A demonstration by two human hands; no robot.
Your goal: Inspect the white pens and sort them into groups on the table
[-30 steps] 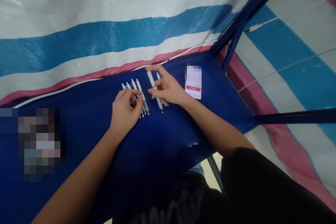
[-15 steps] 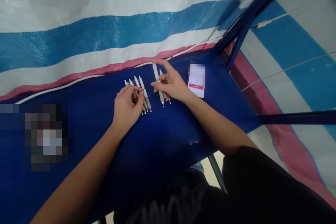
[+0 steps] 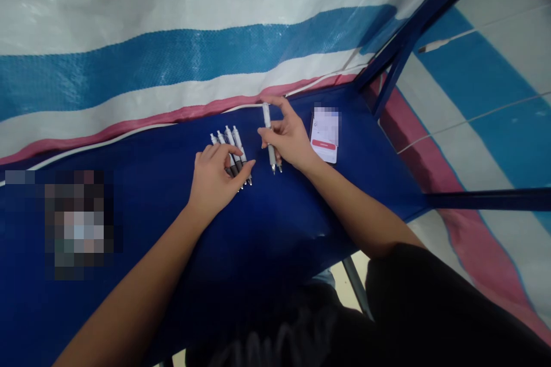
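Observation:
A row of several white click pens with dark or grey grips [image 3: 232, 140] lies side by side on the blue table [image 3: 275, 241]. Over their lower halves rests my left hand [image 3: 214, 175], its thumb and index finger spread apart around the row; part of the pens is hidden beneath. To the right, my right hand [image 3: 293, 140] grips a white pen with a grey grip [image 3: 267, 120], tip toward me, the index fingertip at its top end. Behind that pen, the tip of a second pen [image 3: 280, 169] shows by the fingers; whether it is held I cannot tell.
Right of my right hand lies a phone [image 3: 325, 146] with a lit screen. A blurred-out object [image 3: 80, 229] is at the table's left. A striped tarpaulin [image 3: 172, 51] and a white cable [image 3: 99, 143] border the back edge. Blue metal bars [image 3: 482, 200] frame the right side.
My left thumb and index finger have spread apart over the row of pens. My right hand has tilted the held pen more upright, bringing it over the second pen. The view shifted slightly.

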